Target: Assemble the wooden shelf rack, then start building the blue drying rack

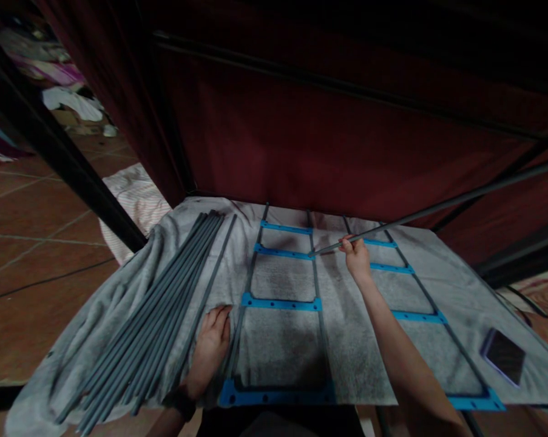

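Note:
My right hand (358, 260) is closed around a long grey rod (442, 205) near its lower end. The rod slants up to the right, and its tip is by the end of a blue crosspiece (283, 251) on the left ladder-like frame. That frame has two grey side rods and several blue crosspieces, the nearest one (278, 397) at the front edge. My left hand (211, 343) lies on the cloth between a single loose grey rod (216, 261) and the frame's left side, fingers stretched out. A similar frame, with a blue crosspiece (419, 316), lies partly behind my right forearm.
A pile of grey rods (164, 303) lies on the left of the grey cloth (353, 340). A phone (504, 357) lies at the right. A dark red panel (337, 139) stands behind, and a black post (68, 152) slants at the left.

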Demonstrator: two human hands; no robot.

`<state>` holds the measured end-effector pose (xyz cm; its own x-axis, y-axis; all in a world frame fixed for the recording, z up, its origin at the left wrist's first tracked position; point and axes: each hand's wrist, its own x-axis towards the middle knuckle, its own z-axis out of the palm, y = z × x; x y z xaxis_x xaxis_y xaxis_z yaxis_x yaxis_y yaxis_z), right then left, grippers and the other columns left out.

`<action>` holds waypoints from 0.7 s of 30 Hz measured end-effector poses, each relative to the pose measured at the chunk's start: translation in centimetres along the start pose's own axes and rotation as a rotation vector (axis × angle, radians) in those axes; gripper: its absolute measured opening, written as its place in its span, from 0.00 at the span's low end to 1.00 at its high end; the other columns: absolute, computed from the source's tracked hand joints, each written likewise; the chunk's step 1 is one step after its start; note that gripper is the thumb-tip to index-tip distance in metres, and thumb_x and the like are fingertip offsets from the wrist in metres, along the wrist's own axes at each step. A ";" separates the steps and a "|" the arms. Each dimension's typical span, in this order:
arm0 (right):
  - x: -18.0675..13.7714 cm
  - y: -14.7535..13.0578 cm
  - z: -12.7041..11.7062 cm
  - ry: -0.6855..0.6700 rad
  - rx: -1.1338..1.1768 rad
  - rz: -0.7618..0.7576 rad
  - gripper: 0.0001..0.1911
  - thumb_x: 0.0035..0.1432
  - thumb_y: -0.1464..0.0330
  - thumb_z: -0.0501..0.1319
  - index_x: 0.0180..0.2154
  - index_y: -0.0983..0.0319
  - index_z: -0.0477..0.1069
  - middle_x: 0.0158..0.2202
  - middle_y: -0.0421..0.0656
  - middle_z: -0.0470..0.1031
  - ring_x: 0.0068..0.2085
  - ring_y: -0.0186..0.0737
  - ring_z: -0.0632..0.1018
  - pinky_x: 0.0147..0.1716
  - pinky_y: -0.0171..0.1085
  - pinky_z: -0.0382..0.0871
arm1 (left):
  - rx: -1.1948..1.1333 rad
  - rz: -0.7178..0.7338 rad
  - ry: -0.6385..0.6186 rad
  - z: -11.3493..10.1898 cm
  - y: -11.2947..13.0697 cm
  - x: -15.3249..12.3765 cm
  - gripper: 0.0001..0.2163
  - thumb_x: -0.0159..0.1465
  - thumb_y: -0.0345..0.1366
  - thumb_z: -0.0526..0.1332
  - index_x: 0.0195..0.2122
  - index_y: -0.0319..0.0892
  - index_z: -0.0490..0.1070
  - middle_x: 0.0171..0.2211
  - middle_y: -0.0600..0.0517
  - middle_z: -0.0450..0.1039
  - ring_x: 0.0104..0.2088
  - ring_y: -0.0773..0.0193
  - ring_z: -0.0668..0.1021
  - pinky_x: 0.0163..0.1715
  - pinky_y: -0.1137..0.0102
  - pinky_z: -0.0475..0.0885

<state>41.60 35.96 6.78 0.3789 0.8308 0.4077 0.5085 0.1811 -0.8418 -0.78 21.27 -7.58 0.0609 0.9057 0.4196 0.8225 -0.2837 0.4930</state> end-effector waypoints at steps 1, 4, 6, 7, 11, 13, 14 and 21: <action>0.1 0.0 -0.2 -0.015 -0.024 -0.005 0.21 0.62 0.46 0.57 0.40 0.57 0.68 0.39 0.50 0.81 0.40 0.53 0.83 0.44 0.53 0.79 | -0.004 -0.003 -0.002 0.0 0.0 0.0 0.17 0.72 0.35 0.49 0.54 0.41 0.73 0.50 0.43 0.77 0.52 0.49 0.78 0.56 0.51 0.76; 0.4 -0.2 -0.5 -0.066 -0.111 -0.033 0.21 0.63 0.47 0.55 0.41 0.57 0.68 0.38 0.51 0.82 0.38 0.54 0.83 0.43 0.53 0.78 | -0.010 -0.011 -0.012 0.0 0.1 -0.1 0.17 0.72 0.35 0.49 0.54 0.41 0.74 0.50 0.43 0.77 0.52 0.49 0.78 0.57 0.51 0.75; 0.9 -0.5 -0.4 -0.105 -0.166 -0.062 0.19 0.64 0.49 0.55 0.41 0.57 0.68 0.38 0.51 0.82 0.38 0.54 0.83 0.42 0.52 0.78 | -0.012 -0.018 -0.022 0.0 0.1 0.0 0.17 0.72 0.35 0.49 0.54 0.41 0.74 0.51 0.43 0.77 0.52 0.49 0.78 0.57 0.51 0.75; 1.2 -0.7 -0.3 -0.124 -0.191 -0.078 0.18 0.64 0.51 0.54 0.41 0.57 0.68 0.39 0.52 0.82 0.38 0.54 0.83 0.42 0.51 0.78 | -0.014 -0.020 -0.026 -0.1 0.2 0.0 0.17 0.72 0.35 0.49 0.54 0.41 0.74 0.51 0.43 0.77 0.52 0.49 0.78 0.57 0.50 0.75; 2.7 -1.9 0.6 -0.213 -0.284 -0.131 0.13 0.66 0.57 0.54 0.43 0.58 0.69 0.41 0.52 0.82 0.39 0.52 0.83 0.43 0.48 0.77 | -0.017 -0.019 -0.026 -0.1 0.1 0.0 0.17 0.71 0.35 0.50 0.54 0.41 0.74 0.51 0.43 0.77 0.52 0.49 0.78 0.57 0.50 0.75; 3.4 -2.5 1.1 -0.240 -0.315 -0.138 0.12 0.67 0.59 0.54 0.44 0.58 0.69 0.42 0.51 0.82 0.39 0.51 0.83 0.42 0.46 0.76 | -0.011 -0.013 -0.028 -0.1 0.0 0.0 0.17 0.71 0.36 0.50 0.54 0.41 0.75 0.50 0.43 0.77 0.52 0.49 0.79 0.57 0.51 0.75; 3.7 -2.7 1.4 -0.249 -0.326 -0.136 0.11 0.67 0.60 0.54 0.44 0.58 0.69 0.42 0.51 0.82 0.39 0.50 0.83 0.42 0.45 0.76 | -0.008 -0.011 -0.029 -0.1 0.0 0.0 0.17 0.71 0.36 0.50 0.54 0.41 0.75 0.50 0.42 0.78 0.52 0.49 0.79 0.56 0.51 0.75; 5.3 -3.6 2.5 -0.318 -0.362 -0.163 0.09 0.67 0.64 0.54 0.44 0.57 0.69 0.41 0.49 0.82 0.39 0.49 0.83 0.41 0.43 0.75 | -0.045 -0.042 -0.007 0.2 0.1 0.4 0.17 0.71 0.36 0.50 0.53 0.42 0.74 0.49 0.43 0.77 0.52 0.49 0.78 0.57 0.51 0.74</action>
<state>39.90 41.03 11.08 0.0470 0.9362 0.3483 0.7984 0.1743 -0.5763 -0.61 21.70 -7.49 0.0307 0.9193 0.3924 0.7984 -0.2588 0.5437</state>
